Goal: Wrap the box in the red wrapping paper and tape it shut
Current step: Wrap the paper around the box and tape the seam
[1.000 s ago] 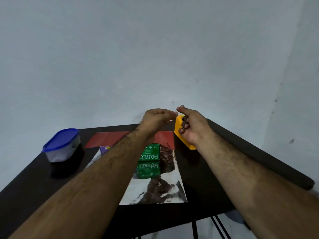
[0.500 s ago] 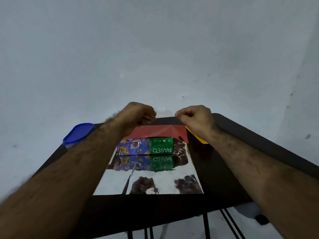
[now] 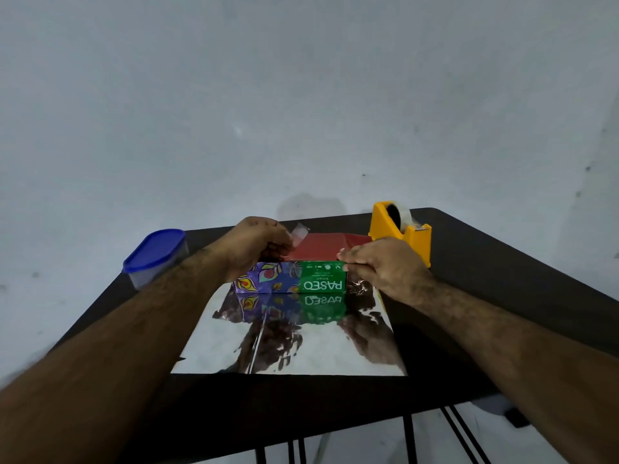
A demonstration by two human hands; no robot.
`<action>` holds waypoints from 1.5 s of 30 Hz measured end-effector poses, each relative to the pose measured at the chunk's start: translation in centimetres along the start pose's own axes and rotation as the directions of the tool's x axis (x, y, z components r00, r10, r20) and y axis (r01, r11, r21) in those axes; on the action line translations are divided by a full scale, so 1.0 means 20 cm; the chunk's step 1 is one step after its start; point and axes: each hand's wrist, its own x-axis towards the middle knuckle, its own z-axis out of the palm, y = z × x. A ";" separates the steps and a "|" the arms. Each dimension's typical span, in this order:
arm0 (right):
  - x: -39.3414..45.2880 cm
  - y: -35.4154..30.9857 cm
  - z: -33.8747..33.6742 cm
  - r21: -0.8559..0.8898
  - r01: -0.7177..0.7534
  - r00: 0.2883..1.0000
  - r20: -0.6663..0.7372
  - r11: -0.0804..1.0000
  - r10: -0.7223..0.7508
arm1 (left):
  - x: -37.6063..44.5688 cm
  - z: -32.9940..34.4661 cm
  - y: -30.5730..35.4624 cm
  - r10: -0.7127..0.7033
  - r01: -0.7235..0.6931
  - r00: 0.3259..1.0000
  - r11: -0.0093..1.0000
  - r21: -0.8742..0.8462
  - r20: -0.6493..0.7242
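On the dark table, the box stands on the wrapping paper, whose silver side faces up while its red side folds over the box's top. The left hand, at the box's left end, pinches a clear tape strip. The right hand presses the fold at the box's right end, fingers together. Behind the box sits a yellow tape dispenser; left of the box, a blue-lidded container.

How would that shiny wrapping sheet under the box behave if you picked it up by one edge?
Probably floppy: the wrapping paper looks thin, and its far part already bends up over the box. Likely light, lying flat on the table. Its mirror-like silver side may be slippery and crease easily; wrinkles show near the right hand.
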 end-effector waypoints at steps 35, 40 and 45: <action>-0.07 -0.05 0.18 0.587 -0.247 0.883 -0.191 0.771 0.429 | 0.27 0.25 0.27 -0.359 0.052 0.906 0.621 0.782 0.225; -0.08 -0.06 0.17 0.570 -0.246 0.886 -0.196 0.784 0.420 | 0.26 0.26 0.30 -0.362 0.091 0.922 0.546 0.833 0.137; -0.07 -0.06 0.17 0.553 -0.250 0.884 -0.205 0.795 0.420 | 0.23 0.23 0.31 -0.273 0.101 0.961 0.463 0.881 0.033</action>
